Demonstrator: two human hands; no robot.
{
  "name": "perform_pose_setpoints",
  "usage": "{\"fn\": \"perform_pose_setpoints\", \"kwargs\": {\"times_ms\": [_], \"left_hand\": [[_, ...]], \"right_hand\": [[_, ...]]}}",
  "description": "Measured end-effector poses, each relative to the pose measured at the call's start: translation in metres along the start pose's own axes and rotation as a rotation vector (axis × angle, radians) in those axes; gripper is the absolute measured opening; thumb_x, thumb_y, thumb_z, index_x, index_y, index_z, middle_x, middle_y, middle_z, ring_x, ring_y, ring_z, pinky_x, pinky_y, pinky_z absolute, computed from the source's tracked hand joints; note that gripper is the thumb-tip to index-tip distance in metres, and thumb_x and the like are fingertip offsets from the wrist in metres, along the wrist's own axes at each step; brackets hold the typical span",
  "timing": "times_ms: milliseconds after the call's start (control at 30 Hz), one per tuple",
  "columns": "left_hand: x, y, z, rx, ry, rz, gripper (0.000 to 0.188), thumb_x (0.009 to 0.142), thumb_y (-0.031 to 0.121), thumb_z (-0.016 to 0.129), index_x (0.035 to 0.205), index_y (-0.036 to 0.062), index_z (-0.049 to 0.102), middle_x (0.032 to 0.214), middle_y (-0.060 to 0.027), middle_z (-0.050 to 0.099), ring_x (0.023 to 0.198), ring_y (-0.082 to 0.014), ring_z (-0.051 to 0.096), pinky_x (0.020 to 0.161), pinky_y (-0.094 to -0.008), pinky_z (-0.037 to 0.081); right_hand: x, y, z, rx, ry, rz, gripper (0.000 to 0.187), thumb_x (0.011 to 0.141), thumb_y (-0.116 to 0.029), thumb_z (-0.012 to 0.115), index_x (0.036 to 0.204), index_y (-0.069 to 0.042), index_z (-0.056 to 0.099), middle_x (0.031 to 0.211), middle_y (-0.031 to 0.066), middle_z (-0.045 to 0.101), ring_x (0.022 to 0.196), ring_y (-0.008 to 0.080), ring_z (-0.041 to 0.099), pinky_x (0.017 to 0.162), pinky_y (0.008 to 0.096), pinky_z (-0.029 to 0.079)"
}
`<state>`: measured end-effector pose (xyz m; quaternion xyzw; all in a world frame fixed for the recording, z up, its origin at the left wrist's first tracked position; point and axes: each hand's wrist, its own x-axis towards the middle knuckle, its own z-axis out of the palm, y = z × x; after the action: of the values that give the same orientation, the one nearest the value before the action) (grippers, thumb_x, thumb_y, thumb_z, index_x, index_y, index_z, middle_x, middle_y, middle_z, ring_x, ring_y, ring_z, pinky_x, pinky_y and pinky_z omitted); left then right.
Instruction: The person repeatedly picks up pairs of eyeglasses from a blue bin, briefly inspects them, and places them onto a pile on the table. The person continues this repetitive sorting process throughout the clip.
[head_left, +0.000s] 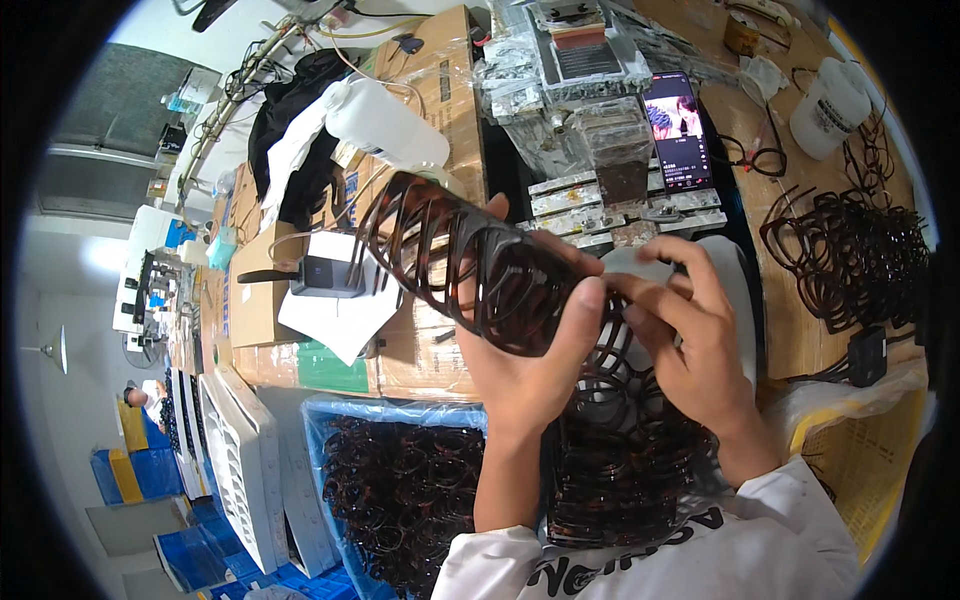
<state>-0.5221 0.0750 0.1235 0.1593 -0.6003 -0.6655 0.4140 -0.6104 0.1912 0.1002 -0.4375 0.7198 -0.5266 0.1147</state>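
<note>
My left hand (530,385) is closed around a long stack of dark brown tortoiseshell eyeglass frames (450,255), held tilted with its far end up and to the left. Its thumb presses along the near end. Beside that end my right hand (695,345) is closed, thumb and fingers pinched at the rim of an eyeglass frame; its fingers partly cover the contact. Below both hands, more stacked brown eyeglass frames (625,465) lie over my lap.
Left of my lap, a blue-lined crate (312,430) holds many brown frames. A yellow crate (865,450) stands at the right. On the table are a metal machine (560,80), a lit phone (678,130), a frame pile (850,260), a white jug (830,105) and a white bottle (385,125).
</note>
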Motion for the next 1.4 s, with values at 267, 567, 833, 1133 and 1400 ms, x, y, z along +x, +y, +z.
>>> {"fn": "perform_pose_setpoints", "kwargs": {"times_ms": [267, 567, 833, 1133, 1400], "left_hand": [[-0.064, 0.052, -0.044, 0.151, 0.352, -0.033, 0.028, 0.077, -0.002, 0.065, 0.102, -0.0027, 0.053, 0.088, -0.0056, 0.059, 0.077, -0.0108, 0.057, 0.069, -0.024, 0.047], [-0.215, 0.156, -0.236, 0.693, 1.182, -0.242, 0.026, 0.076, 0.007, 0.064, 0.096, -0.0047, 0.053, 0.077, -0.0102, 0.06, 0.07, -0.02, 0.062, 0.066, -0.0322, 0.05], [-0.363, 0.146, -0.411, 0.781, 1.459, -0.918, 0.017, 0.072, 0.008, 0.06, 0.083, -0.0043, 0.056, 0.073, -0.0128, 0.06, 0.06, -0.0242, 0.058, 0.056, -0.0356, 0.048], [-0.35, 0.098, -0.433, 0.287, 1.296, -0.866, 0.029, 0.086, 0.027, 0.044, 0.098, 0.0054, 0.06, 0.086, -0.0085, 0.064, 0.068, -0.0214, 0.059, 0.062, -0.0368, 0.05], [-0.319, 0.103, -0.389, 0.369, 1.551, -0.885, 0.029, 0.087, 0.032, 0.046, 0.099, 0.0082, 0.059, 0.089, -0.0081, 0.064, 0.073, -0.0234, 0.059, 0.069, -0.0386, 0.049]], "right_hand": [[-0.037, 0.01, -0.022, -0.264, -0.365, 0.269, 0.023, 0.076, -0.007, 0.065, 0.096, 0.001, 0.057, 0.085, 0.0071, 0.057, 0.064, 0.0172, 0.046, 0.06, 0.0263, 0.039], [-0.048, 0.044, -0.023, -0.21, -0.359, 0.408, 0.015, 0.084, -0.01, 0.06, 0.095, 0.0, 0.056, 0.081, 0.0023, 0.053, 0.062, 0.01, 0.033, 0.056, 0.0231, 0.032], [-0.053, 0.043, -0.017, -0.206, -0.321, 0.386, 0.015, 0.087, -0.014, 0.058, 0.093, 0.0, 0.057, 0.077, 0.002, 0.052, 0.06, 0.0093, 0.031, 0.054, 0.024, 0.03], [-0.053, 0.042, -0.02, -0.194, -0.329, 0.411, 0.013, 0.088, -0.01, 0.057, 0.09, 0.003, 0.056, 0.075, -0.0003, 0.051, 0.067, 0.0065, 0.041, 0.059, 0.0198, 0.035], [-0.055, 0.036, -0.023, -0.097, -0.311, 0.39, 0.011, 0.084, -0.007, 0.06, 0.087, 0.003, 0.058, 0.074, 0.006, 0.057, 0.068, 0.0115, 0.053, 0.063, 0.0241, 0.042]]}}
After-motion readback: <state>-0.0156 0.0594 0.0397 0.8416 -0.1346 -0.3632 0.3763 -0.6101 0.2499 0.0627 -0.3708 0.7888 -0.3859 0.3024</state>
